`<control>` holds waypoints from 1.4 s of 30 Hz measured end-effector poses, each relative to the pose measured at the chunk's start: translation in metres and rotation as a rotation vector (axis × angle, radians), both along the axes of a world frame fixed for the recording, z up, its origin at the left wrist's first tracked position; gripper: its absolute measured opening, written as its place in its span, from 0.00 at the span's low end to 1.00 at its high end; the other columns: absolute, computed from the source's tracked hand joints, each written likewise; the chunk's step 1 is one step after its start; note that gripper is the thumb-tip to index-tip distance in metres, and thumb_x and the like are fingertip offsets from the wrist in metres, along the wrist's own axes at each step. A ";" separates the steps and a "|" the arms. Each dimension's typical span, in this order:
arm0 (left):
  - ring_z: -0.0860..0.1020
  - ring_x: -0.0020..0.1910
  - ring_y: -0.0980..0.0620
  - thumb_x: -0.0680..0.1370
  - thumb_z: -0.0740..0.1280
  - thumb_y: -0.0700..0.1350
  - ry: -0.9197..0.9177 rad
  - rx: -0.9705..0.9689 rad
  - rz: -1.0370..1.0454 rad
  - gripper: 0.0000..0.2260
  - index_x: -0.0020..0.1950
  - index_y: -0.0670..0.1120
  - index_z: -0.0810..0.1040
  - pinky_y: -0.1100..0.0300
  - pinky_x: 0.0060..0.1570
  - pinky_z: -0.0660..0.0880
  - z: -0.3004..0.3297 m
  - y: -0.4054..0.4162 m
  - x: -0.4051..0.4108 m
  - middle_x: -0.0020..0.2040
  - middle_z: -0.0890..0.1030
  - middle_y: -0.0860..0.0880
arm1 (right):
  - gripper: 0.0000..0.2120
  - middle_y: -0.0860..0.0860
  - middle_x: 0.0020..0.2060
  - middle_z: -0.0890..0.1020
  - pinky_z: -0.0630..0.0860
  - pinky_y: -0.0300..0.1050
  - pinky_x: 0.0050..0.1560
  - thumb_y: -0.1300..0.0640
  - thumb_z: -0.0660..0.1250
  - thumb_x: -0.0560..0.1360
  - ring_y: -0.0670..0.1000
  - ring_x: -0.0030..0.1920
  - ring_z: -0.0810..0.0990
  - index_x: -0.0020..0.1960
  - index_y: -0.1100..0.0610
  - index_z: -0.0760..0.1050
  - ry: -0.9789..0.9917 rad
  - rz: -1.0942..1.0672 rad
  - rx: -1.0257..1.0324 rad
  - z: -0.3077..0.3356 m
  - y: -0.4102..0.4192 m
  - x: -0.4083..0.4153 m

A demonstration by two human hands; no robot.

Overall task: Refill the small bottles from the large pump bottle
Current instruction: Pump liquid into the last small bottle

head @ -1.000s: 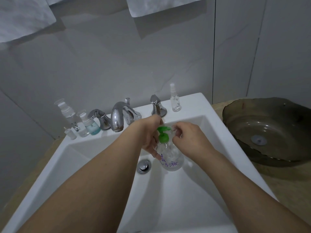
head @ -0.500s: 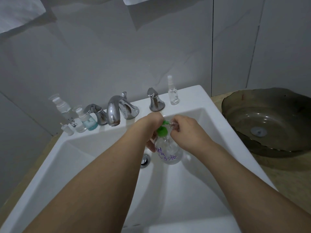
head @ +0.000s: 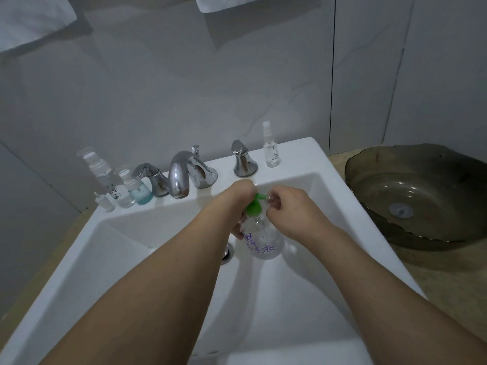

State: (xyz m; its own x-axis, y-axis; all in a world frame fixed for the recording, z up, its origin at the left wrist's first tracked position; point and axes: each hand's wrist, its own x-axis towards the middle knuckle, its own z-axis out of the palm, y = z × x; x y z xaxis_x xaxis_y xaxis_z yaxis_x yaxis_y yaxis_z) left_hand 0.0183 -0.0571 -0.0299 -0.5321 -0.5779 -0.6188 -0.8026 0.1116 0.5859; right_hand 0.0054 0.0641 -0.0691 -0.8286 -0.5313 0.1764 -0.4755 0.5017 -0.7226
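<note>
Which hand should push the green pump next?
Left. The left hand already sits on the green pump, while the right hand pinches a small bottle at the spout.

pump bottle (head: 264, 241) | purple handwriting, ends "手液" | rest unreadable

White sink (head: 303, 151), chrome faucet (head: 181, 177), dark glass basin (head: 421, 196), hanging towels (head: 31, 19).
</note>
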 end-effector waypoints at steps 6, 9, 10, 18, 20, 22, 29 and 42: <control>0.73 0.58 0.30 0.77 0.51 0.48 -0.059 0.271 0.000 0.20 0.56 0.38 0.77 0.23 0.56 0.65 0.006 -0.013 0.001 0.59 0.76 0.37 | 0.03 0.50 0.38 0.78 0.75 0.47 0.44 0.60 0.63 0.72 0.52 0.40 0.76 0.43 0.56 0.75 0.030 -0.024 -0.079 0.002 0.001 -0.001; 0.75 0.50 0.30 0.77 0.51 0.47 -0.084 0.222 -0.025 0.20 0.55 0.38 0.77 0.24 0.51 0.70 0.006 -0.013 -0.001 0.55 0.77 0.36 | 0.03 0.51 0.40 0.78 0.76 0.48 0.44 0.60 0.63 0.72 0.52 0.41 0.77 0.44 0.57 0.75 0.024 -0.021 -0.075 0.003 0.000 -0.001; 0.76 0.48 0.30 0.77 0.52 0.47 -0.094 0.186 -0.035 0.20 0.55 0.37 0.77 0.25 0.49 0.72 0.006 -0.012 -0.002 0.54 0.77 0.36 | 0.03 0.51 0.40 0.78 0.76 0.47 0.44 0.60 0.63 0.72 0.52 0.41 0.77 0.44 0.57 0.75 0.029 -0.021 -0.071 0.003 0.001 -0.002; 0.80 0.44 0.28 0.77 0.56 0.41 -0.013 -0.018 0.000 0.13 0.51 0.35 0.77 0.32 0.35 0.78 0.005 0.000 0.000 0.52 0.78 0.35 | 0.05 0.51 0.40 0.79 0.76 0.47 0.44 0.60 0.63 0.71 0.53 0.42 0.77 0.45 0.57 0.76 0.025 -0.031 -0.035 0.001 0.000 -0.003; 0.80 0.48 0.31 0.77 0.54 0.38 0.042 -0.078 0.012 0.11 0.44 0.36 0.74 0.36 0.46 0.79 -0.002 0.002 -0.002 0.51 0.78 0.34 | 0.05 0.52 0.41 0.79 0.74 0.46 0.42 0.60 0.62 0.71 0.54 0.43 0.77 0.45 0.57 0.76 0.022 -0.026 0.010 -0.001 0.000 -0.004; 0.80 0.49 0.32 0.76 0.54 0.36 0.083 -0.110 0.025 0.09 0.39 0.38 0.71 0.37 0.50 0.78 -0.006 0.005 -0.003 0.50 0.78 0.35 | 0.06 0.54 0.42 0.80 0.76 0.47 0.44 0.60 0.62 0.71 0.56 0.45 0.78 0.45 0.58 0.77 0.023 -0.023 0.046 -0.001 0.001 -0.004; 0.80 0.41 0.30 0.73 0.56 0.36 0.091 -0.123 0.031 0.07 0.39 0.37 0.72 0.28 0.38 0.76 -0.013 0.000 -0.004 0.41 0.76 0.35 | 0.08 0.55 0.45 0.81 0.77 0.49 0.50 0.60 0.63 0.71 0.56 0.47 0.78 0.48 0.59 0.78 0.014 -0.011 0.071 -0.001 0.000 -0.005; 0.80 0.46 0.31 0.74 0.52 0.50 -0.005 0.053 0.017 0.20 0.50 0.39 0.78 0.28 0.37 0.75 0.005 -0.005 -0.001 0.50 0.80 0.37 | 0.08 0.52 0.41 0.80 0.76 0.47 0.46 0.58 0.63 0.71 0.54 0.43 0.78 0.47 0.58 0.77 0.061 0.006 0.006 0.006 0.004 -0.002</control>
State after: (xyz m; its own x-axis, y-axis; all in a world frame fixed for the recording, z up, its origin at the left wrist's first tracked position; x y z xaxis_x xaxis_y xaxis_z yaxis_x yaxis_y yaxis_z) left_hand 0.0176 -0.0621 -0.0252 -0.5197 -0.5532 -0.6511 -0.8069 0.0674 0.5868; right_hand 0.0029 0.0682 -0.0630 -0.8133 -0.5374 0.2232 -0.5216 0.5033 -0.6889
